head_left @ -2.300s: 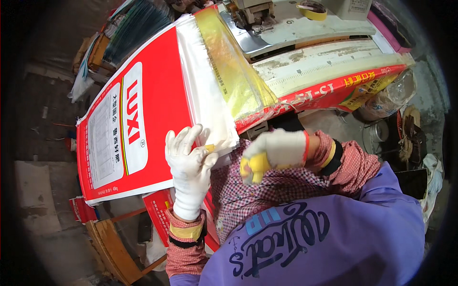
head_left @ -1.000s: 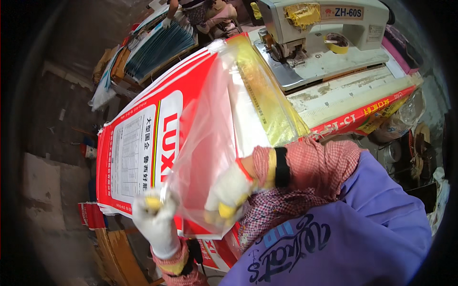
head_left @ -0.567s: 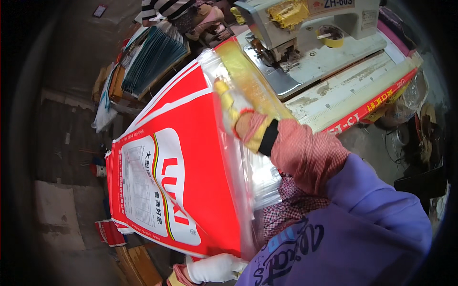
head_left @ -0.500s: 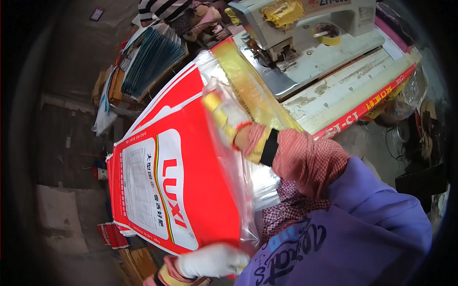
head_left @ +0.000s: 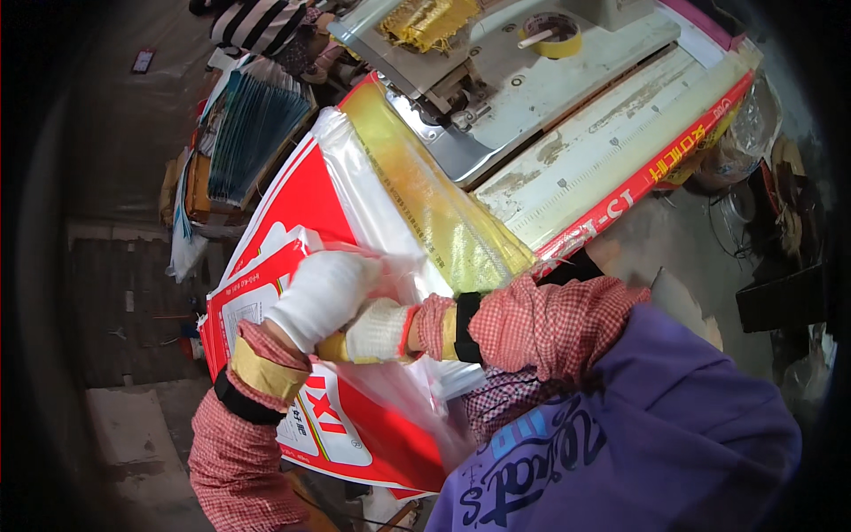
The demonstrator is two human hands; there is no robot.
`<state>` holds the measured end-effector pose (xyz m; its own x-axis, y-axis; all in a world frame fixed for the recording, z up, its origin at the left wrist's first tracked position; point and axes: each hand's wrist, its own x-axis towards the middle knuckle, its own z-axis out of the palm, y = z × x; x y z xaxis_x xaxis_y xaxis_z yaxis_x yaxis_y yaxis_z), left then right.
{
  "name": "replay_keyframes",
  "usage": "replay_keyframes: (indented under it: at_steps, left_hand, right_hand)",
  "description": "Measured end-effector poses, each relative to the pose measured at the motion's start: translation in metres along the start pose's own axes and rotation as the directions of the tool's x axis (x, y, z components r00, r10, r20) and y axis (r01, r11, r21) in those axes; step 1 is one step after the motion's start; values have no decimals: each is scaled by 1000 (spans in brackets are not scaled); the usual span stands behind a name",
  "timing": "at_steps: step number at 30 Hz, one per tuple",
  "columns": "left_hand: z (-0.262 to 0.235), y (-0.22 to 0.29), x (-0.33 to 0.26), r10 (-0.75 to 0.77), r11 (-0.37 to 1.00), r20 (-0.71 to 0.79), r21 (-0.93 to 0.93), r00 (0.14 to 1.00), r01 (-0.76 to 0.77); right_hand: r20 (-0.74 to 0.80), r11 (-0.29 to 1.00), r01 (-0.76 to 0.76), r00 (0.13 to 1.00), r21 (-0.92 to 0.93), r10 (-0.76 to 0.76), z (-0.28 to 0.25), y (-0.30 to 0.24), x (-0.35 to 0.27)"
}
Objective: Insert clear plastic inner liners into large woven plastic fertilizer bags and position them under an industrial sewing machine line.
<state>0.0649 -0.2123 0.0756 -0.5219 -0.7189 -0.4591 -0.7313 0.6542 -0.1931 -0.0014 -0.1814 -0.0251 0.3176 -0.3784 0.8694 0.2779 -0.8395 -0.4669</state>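
A stack of red and white woven sacks (head_left: 390, 443) with clear plastic liners (head_left: 372, 204) lies slanted before me. My left hand (head_left: 324, 297), in a white knit glove, reaches across the top sack. Its fingers curl down at the sack's edge, beside a raised red and white corner; their tips are hidden. Crossing just under that wrist is my right hand (head_left: 379, 332), gloved in white with yellow tape on its fingers. It lies against the sack and liner, its fingers mostly covered by the left hand and wrist. A yellow translucent sack (head_left: 425, 195) lies beyond.
Along the upper right stands a sewing machine (head_left: 443, 97) on a worn bed, a yellow tape roll (head_left: 551, 37) on top. Red-edged sheeting (head_left: 612, 217) covers the table's near edge. Teal folded sacks (head_left: 253, 133) stand at the upper left, near a person in a striped top (head_left: 257, 22).
My left hand has moved up from the sack's lower corner to its middle. The right hand has come down and left to meet it. The view has shifted too.
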Motion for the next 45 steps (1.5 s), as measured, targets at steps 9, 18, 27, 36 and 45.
replay_keyframes:
  at_steps: [9,18,27,36,45]
  left_hand:
    - [-9,-29,31,-487,551,-439,516,755,656]
    - [-139,-100,28,-528,455,-474,543,705,706]
    - [-213,-61,46,-516,554,-378,536,768,636]
    - [-194,-46,54,-524,554,-373,534,766,639]
    - [-184,-46,65,-493,587,-361,534,792,609]
  right_hand:
    - [736,550,-835,384,18,558,-50,-20,26]
    - [710,949,-172,700,263,-70,26,-95,-49]
    - [647,987,-155,749,-35,141,-81,-14,-156]
    - [-581,648,-737,617,-191,530,-204,-54,-86]
    - [-257,855,-503,849,-123,462,-211,-82,-64]
